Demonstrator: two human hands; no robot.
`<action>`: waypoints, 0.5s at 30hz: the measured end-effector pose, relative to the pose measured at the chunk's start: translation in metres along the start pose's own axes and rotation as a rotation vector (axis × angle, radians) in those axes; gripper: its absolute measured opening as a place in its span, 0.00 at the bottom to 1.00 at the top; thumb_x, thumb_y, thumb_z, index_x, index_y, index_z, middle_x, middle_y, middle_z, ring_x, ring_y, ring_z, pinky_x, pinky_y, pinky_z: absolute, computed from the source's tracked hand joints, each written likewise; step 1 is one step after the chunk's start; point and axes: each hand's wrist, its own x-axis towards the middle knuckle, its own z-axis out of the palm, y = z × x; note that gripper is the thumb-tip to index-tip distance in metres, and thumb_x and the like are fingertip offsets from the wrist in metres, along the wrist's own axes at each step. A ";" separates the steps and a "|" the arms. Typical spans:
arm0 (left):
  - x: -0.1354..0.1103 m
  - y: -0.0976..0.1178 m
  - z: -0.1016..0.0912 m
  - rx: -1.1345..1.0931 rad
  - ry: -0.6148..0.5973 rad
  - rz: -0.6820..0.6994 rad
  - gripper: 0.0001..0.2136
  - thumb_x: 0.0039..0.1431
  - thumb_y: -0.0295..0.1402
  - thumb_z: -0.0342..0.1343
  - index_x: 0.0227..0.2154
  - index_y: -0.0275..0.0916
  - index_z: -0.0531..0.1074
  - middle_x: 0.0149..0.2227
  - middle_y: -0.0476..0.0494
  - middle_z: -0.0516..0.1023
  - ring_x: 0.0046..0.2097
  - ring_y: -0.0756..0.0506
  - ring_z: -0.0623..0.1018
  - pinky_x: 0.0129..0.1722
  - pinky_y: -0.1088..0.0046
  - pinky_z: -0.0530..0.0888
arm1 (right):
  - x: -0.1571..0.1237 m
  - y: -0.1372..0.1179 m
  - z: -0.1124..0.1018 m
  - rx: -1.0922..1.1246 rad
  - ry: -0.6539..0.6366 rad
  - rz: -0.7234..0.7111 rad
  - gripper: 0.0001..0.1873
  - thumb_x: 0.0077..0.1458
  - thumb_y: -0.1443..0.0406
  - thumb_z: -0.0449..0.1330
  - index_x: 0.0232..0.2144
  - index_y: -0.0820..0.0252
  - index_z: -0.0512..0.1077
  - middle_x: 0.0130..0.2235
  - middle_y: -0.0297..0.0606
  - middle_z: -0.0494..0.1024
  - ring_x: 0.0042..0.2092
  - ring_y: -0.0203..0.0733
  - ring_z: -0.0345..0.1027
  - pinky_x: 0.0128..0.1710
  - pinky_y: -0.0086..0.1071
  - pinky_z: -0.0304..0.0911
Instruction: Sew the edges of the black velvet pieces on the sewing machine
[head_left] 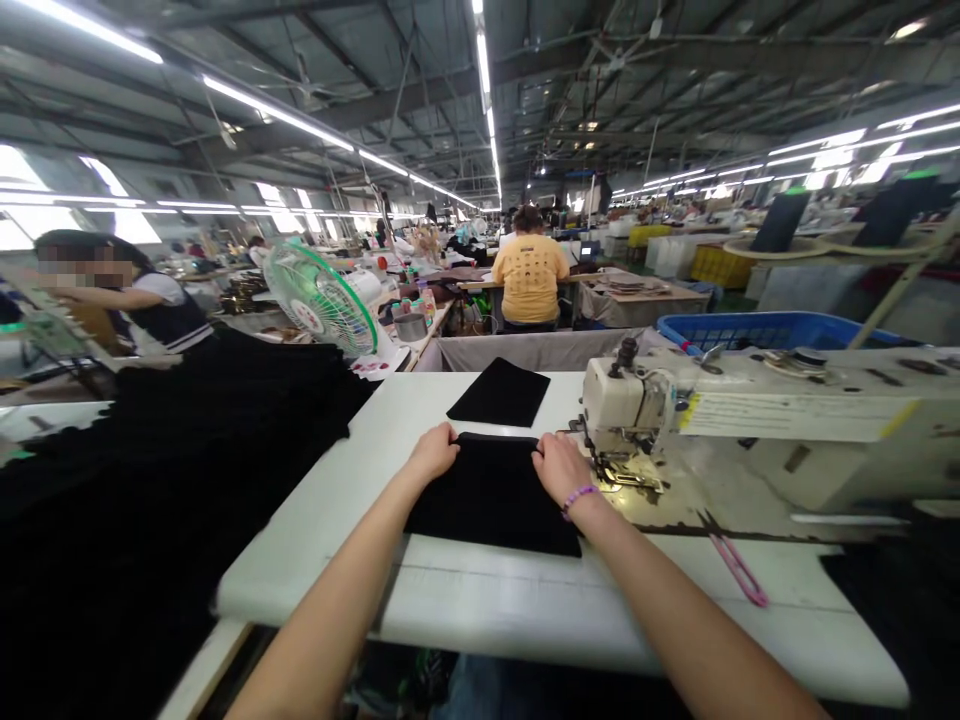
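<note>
The black cloth piece lies flat on the white worktop, near its front edge and just beside the sewing machine. The left hand holds its far left corner and the right hand its far right corner, both with the fingers curled closed over the edge. A second black piece lies further back, apart from the first. A heap of black fabric covers the left side, and pink snips lie to the right.
</note>
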 end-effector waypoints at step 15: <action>-0.169 0.007 -0.025 -1.048 0.130 -0.023 0.13 0.46 0.38 0.67 0.36 0.42 0.81 0.54 0.43 0.74 0.55 0.42 0.73 0.54 0.71 0.67 | -0.112 0.025 -0.053 0.869 0.105 0.106 0.22 0.47 0.47 0.64 0.30 0.61 0.74 0.36 0.42 0.76 0.40 0.48 0.71 0.43 0.34 0.70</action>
